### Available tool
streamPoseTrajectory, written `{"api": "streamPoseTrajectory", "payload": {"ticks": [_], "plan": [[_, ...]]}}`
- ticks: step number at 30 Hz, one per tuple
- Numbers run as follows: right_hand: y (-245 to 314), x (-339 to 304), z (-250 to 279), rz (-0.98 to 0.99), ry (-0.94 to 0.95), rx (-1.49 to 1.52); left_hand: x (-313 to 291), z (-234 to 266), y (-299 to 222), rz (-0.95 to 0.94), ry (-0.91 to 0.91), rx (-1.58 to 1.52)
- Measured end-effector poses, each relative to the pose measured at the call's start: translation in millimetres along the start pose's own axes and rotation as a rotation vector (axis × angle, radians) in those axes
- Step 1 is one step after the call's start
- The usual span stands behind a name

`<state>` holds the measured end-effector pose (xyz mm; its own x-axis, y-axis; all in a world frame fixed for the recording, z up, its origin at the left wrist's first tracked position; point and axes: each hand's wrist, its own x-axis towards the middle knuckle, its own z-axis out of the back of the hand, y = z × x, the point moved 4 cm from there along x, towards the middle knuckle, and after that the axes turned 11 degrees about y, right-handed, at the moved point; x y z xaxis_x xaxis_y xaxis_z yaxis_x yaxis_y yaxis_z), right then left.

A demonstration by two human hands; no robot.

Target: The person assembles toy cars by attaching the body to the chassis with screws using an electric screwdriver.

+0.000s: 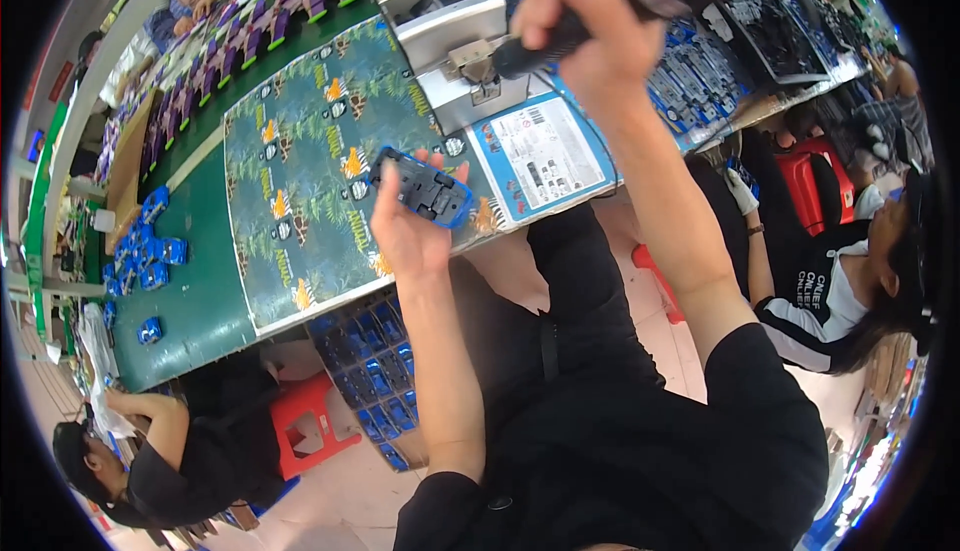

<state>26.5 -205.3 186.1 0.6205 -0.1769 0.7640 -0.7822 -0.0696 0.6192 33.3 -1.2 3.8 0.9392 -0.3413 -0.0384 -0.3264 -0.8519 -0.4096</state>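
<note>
My left hand (415,239) holds a blue toy car (432,193) over the near edge of the printed sheet, its black underside turned up. The fingers wrap round the car's far side and the thumb lies along its left end. My right hand (612,51) grips a black power screwdriver (548,49), which lies nearly level and points left. Its front end is at the small metal outlet of a silver screw feeder box (455,36); whether the bit touches a screw there is too small to tell.
A patterned sheet (310,171) covers the green table (190,301). Blue car bodies (150,246) lie at the left, rows of blue parts (695,81) at the right. Purple parts (235,41) line the conveyor behind. A tray of cars (370,366) sits below the edge. Co-workers (190,441) sit either side.
</note>
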Motion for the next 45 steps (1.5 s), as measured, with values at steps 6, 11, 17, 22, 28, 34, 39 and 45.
{"api": "streamPoseTrajectory", "payload": {"ticks": [6,11,17,22,28,34,39,45], "plan": [[-26.5,9.1,-13.7,-0.056,0.096,-0.131,-3.3,-10.6,12.2,-0.028,0.110,0.304],[-38.8,30.0,-19.7,-0.002,0.120,-0.180,2.8,-4.4,11.8,-0.025,0.106,0.240],[-30.7,21.2,-27.0,-0.452,0.210,-0.029,3.7,4.7,9.4,-0.024,0.139,0.250],[15.1,-34.2,-12.8,-0.301,0.327,0.289,5.0,-6.5,11.7,-0.038,0.137,0.328],[30.6,-62.3,-29.2,-0.259,0.366,0.242,5.5,-1.8,14.2,-0.021,0.104,0.317],[20.3,-68.8,-37.8,-0.354,0.311,0.210,4.5,-12.5,13.2,-0.037,0.133,0.301],[-0.6,-76.6,-46.3,-0.366,0.308,0.183,10.7,6.7,13.7,0.031,0.162,0.280],[-1.4,-80.6,-53.4,-0.343,0.406,0.284,9.3,-2.9,10.7,-0.010,0.095,0.287]]}}
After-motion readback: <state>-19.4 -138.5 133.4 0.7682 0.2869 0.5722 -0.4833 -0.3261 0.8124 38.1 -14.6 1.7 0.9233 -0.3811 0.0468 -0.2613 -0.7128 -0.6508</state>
